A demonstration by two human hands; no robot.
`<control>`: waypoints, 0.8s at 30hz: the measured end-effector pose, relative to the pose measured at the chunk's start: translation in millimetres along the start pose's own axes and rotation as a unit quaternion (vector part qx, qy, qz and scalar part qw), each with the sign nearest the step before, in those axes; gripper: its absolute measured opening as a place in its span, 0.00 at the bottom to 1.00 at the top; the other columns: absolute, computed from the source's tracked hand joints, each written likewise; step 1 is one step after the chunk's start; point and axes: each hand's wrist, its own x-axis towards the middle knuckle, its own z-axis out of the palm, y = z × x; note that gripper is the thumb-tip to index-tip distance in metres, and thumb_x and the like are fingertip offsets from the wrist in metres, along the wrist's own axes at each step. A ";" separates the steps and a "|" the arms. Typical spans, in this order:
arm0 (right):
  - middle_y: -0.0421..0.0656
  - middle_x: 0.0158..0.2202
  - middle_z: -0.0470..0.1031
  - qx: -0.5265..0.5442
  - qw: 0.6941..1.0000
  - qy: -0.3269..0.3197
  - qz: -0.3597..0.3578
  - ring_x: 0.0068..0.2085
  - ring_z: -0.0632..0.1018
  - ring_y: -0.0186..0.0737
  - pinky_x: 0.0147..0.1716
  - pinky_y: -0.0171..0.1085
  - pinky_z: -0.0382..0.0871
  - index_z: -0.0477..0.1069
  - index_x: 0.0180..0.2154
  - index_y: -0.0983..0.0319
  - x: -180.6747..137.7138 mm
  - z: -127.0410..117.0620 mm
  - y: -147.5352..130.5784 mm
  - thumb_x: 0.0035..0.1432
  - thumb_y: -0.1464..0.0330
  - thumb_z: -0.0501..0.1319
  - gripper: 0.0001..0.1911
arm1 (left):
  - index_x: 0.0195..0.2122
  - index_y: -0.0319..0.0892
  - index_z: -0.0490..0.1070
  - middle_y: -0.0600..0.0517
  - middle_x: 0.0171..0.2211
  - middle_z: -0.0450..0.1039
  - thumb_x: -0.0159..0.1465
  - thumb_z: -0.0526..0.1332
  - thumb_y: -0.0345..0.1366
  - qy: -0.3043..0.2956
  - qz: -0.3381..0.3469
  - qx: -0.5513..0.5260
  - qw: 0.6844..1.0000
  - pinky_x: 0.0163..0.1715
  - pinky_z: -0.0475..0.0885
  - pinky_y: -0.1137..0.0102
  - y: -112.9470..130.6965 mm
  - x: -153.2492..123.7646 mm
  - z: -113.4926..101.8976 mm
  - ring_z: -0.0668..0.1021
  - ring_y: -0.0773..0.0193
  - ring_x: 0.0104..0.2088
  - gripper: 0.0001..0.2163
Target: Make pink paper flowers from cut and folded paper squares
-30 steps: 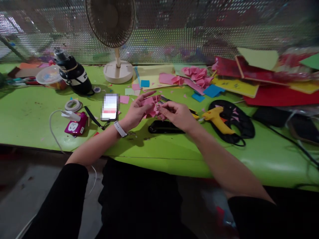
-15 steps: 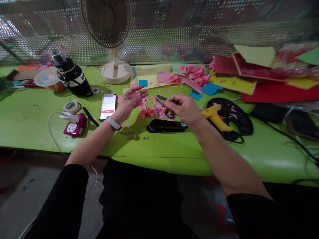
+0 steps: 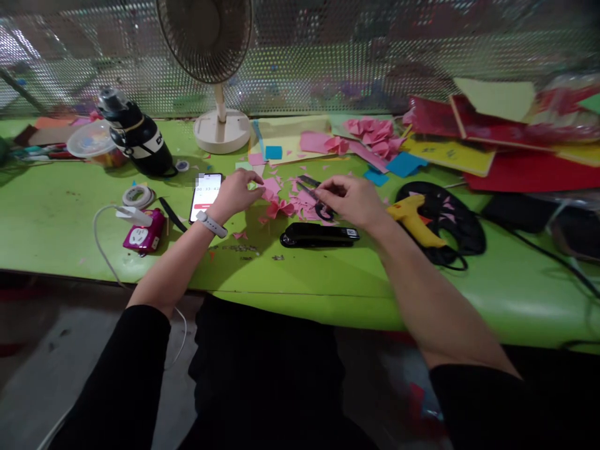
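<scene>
My left hand [image 3: 239, 192], with a grey watch band [image 3: 210, 224] at the wrist, hovers low over the table. Its fingers are bent into a pinch at the edge of a pink paper piece [image 3: 271, 188]. In my right hand [image 3: 349, 197] are small dark scissors [image 3: 323, 211], the blades pointing left and slightly apart. Under and between the hands lies a heap of pink paper scraps and folded pieces [image 3: 280, 209]. A black stapler [image 3: 320, 235] lies just in front of the heap, nearer my body.
To the left are a lit phone [image 3: 205, 197], a tape roll [image 3: 138, 196], a purple power adapter [image 3: 145, 232] and a black bottle [image 3: 140, 140]. A fan [image 3: 222, 131] stands behind. A yellow glue gun [image 3: 415, 220] rests on the right, before stacked coloured sheets [image 3: 525, 172].
My left hand has gone from spread fingers to a bent pinch, lowering onto the pink paper. My right hand keeps the scissors in nearly the same place. The view has shifted slightly.
</scene>
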 end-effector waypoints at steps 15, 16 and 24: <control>0.48 0.31 0.81 -0.002 1.000 0.010 0.000 0.32 0.78 0.45 0.33 0.43 0.71 0.78 0.33 0.59 3.2 -6.9 4.7 0.60 0.52 0.66 0.17 | 0.17 0.45 0.69 0.51 0.18 0.69 0.49 0.65 0.30 -0.215 0.055 0.201 0.954 0.26 0.63 0.67 9.0 -16.8 12.3 0.66 0.65 0.20 0.07; 0.48 0.32 0.81 0.004 1.000 0.006 0.003 0.32 0.78 0.46 0.33 0.43 0.71 0.78 0.33 0.58 3.3 -7.3 4.5 0.60 0.51 0.66 0.17 | 0.18 0.45 0.70 0.52 0.18 0.70 0.49 0.65 0.30 -0.210 0.068 0.184 0.958 0.26 0.63 0.67 8.4 -15.9 10.2 0.66 0.66 0.20 0.07; 0.45 0.28 0.78 0.128 0.991 -0.049 0.004 0.27 0.75 0.40 0.30 0.40 0.70 0.76 0.33 0.59 -1.8 3.1 -9.2 0.51 0.40 0.70 0.28 | 0.26 0.42 0.78 0.52 0.23 0.77 0.58 0.65 0.31 -0.218 0.118 0.082 0.965 0.27 0.64 0.70 33.7 -18.2 -13.6 0.72 0.68 0.22 0.04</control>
